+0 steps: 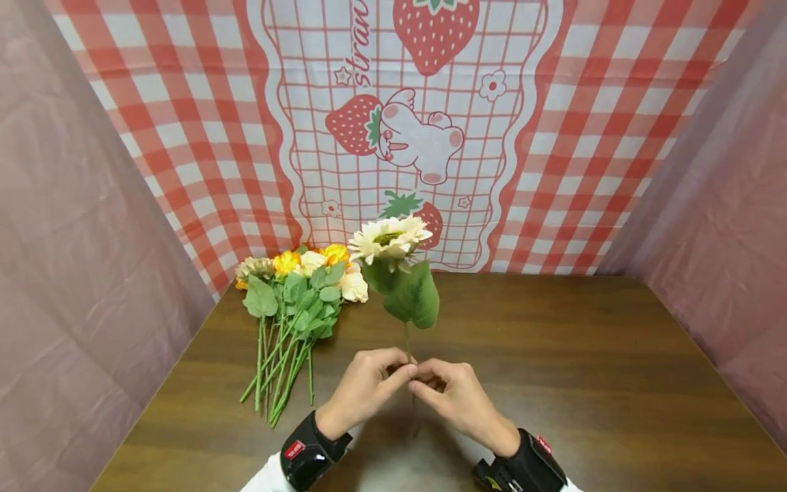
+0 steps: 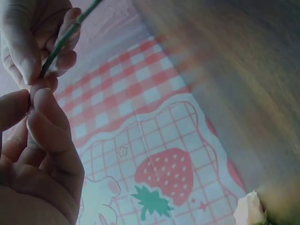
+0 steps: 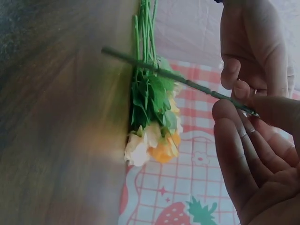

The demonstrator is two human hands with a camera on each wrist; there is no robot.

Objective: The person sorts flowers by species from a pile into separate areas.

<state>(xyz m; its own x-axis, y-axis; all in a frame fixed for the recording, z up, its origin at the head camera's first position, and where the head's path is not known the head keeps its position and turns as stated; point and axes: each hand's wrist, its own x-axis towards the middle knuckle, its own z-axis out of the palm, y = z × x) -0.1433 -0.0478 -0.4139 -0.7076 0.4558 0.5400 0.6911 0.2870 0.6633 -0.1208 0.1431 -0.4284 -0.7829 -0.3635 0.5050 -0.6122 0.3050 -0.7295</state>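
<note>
A cream artificial sunflower (image 1: 389,238) is held upright above the table (image 1: 553,355). Its thin stem (image 1: 407,342) is pinched by the left hand (image 1: 363,389) and the right hand (image 1: 458,400), fingertips curled and touching each other. A bunch of artificial flowers (image 1: 295,301) is laid on the table, just to the left.

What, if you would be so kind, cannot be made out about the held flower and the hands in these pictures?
- Head view: the stem vanishes between the left hand and right hand.
- Left wrist view: the table is blurred; the flower's head is cut off.
- Right wrist view: the bunch runs past the top edge.
</note>
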